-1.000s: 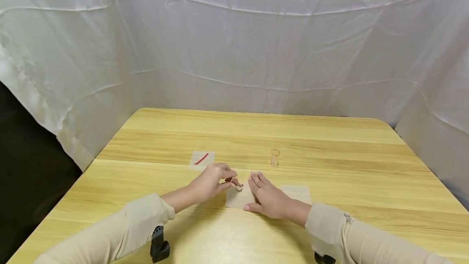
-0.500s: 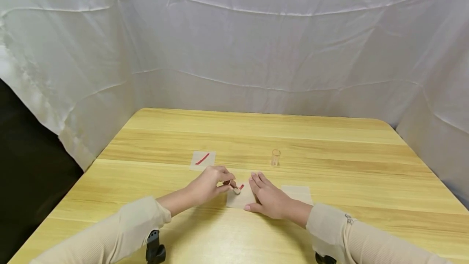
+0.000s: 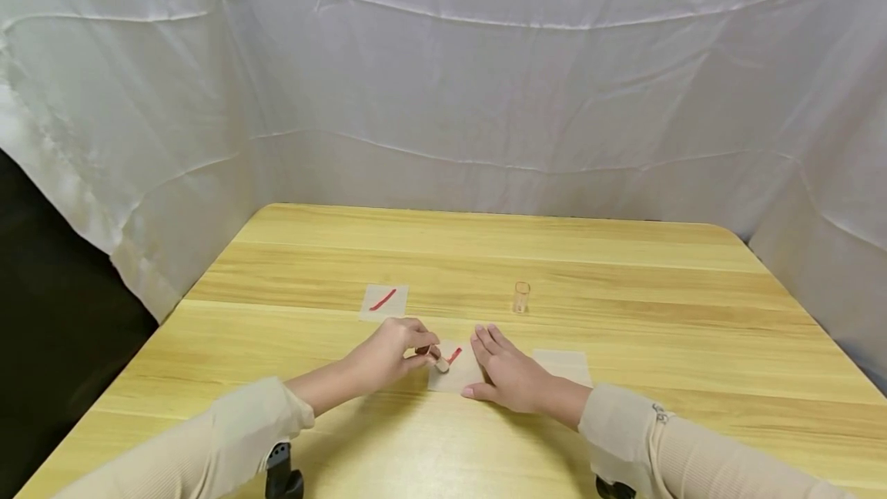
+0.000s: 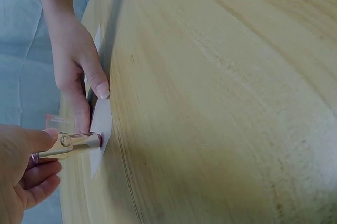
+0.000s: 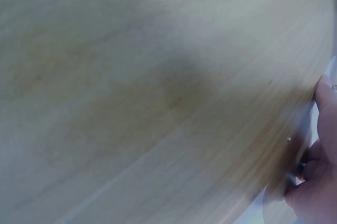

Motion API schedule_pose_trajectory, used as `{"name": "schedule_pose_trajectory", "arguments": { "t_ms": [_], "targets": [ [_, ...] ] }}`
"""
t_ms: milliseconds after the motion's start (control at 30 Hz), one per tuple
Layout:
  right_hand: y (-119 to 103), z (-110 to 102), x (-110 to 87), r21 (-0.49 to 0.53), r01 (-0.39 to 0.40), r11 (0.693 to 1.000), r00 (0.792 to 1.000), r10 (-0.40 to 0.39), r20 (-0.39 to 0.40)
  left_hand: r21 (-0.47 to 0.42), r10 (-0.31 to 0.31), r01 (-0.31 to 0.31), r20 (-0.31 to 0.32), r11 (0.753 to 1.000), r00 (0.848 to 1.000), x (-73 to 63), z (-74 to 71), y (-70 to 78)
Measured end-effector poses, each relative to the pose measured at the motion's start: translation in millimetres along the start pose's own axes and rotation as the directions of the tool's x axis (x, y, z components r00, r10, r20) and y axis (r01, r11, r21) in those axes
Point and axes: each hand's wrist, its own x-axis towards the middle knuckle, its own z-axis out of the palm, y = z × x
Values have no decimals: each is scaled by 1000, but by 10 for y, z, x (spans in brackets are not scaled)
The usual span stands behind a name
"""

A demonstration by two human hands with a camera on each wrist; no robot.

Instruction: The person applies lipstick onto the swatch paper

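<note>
Right hand [image 3: 509, 380] flat on the sheet [image 3: 450, 383], thumb spread! Beside it, left hand [image 3: 388, 353] pinches the lipstick [image 3: 442, 363], tip down at that sheet, by a red stroke [image 3: 454, 355]. Light, probably; case stiff and slick, tip soft and breakable, so grip the case. Beyond the right fingertips, a clear tube [image 3: 521, 297].

In my right wrist view, the frame's edge cuts off the right hand [image 5: 322, 182], and the table [image 5: 131, 129] is blurred. From the head camera, that hand hides part of the paper [image 3: 450, 381]. In my left wrist view, the left hand [image 4: 13, 158], also cut off, covers part of the lipstick [image 4: 79, 144].
</note>
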Motion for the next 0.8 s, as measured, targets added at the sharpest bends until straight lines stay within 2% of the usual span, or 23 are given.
{"name": "schedule_pose_trajectory", "arguments": {
  "t_ms": [500, 800],
  "targets": [
    [6, 16, -5, -1, -10, 1000, 1000, 10, -13, 1, -1, 1, -14, 1000, 1000, -70, -18, 9],
    [22, 29, 1, -18, 3, 1000, 1000, -4, -20, -57, -23, 20, -47, 998, 999, -53, -31, -10]
  ]
}}
